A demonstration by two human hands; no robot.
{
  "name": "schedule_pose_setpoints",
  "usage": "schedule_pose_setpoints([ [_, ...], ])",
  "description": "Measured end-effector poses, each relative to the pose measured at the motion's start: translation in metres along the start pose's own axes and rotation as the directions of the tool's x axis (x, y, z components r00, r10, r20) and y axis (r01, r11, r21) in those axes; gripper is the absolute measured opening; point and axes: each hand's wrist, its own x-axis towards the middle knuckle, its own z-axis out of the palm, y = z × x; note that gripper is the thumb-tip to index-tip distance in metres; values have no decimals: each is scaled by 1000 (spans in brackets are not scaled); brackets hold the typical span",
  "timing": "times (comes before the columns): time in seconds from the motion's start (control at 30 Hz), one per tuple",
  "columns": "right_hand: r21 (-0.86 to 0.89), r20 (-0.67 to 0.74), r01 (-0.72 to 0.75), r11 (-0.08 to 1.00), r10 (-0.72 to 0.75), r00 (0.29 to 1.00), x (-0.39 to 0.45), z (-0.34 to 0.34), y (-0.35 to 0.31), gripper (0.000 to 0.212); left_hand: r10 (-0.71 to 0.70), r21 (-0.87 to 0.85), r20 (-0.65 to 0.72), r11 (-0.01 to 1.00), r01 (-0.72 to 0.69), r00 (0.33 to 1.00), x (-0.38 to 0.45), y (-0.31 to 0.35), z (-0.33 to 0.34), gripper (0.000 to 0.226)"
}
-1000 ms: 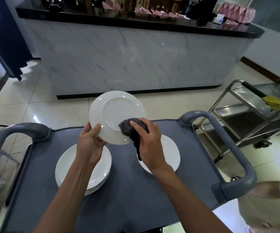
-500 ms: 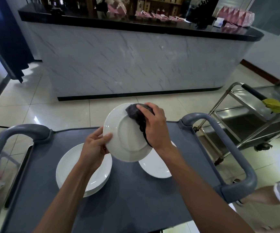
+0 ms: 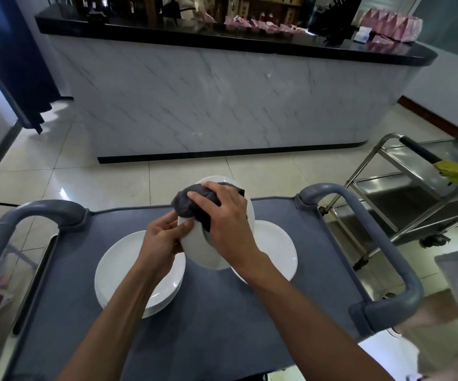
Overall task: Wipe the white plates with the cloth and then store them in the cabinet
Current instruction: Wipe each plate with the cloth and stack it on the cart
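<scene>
A white plate (image 3: 200, 251) is tilted above the grey cart top (image 3: 222, 320). My left hand (image 3: 163, 239) grips its left rim. My right hand (image 3: 222, 221) presses a dark grey cloth (image 3: 188, 202) against the plate's upper part, fingers curled round the cloth. Under my left forearm a stack of white plates (image 3: 120, 268) lies on the cart. A single white plate (image 3: 277, 248) lies to the right, partly hidden by my right wrist.
The cart has grey handles on the left (image 3: 16, 224) and right (image 3: 381, 259). A steel trolley (image 3: 414, 193) with a yellow rag (image 3: 451, 171) stands at right. A marble counter (image 3: 222, 100) faces me across tiled floor. Another person's leg (image 3: 442, 325) is at lower right.
The plate has tilted lower and more edge-on. My right hand and the cloth slid leftward across its top, toward my left hand. The single plate on the cart shows more.
</scene>
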Motion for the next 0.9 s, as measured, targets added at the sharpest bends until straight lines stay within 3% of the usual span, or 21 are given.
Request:
schedule_pose_setpoints([
  [0.3,34,-57,-176,984,177,982,11,-17,28,48,26,-28,38,999,-25,999,-4,-3,0,46],
  [0.63,254,-30,-372,893,391,920,6,-37,74,44,5,-135,-41,991,-11,999,1,-2,7,35],
  [0.9,219,-71,-370,903,393,917,-15,-55,108,42,61,-52,-79,997,-65,995,22,0,45,25],
])
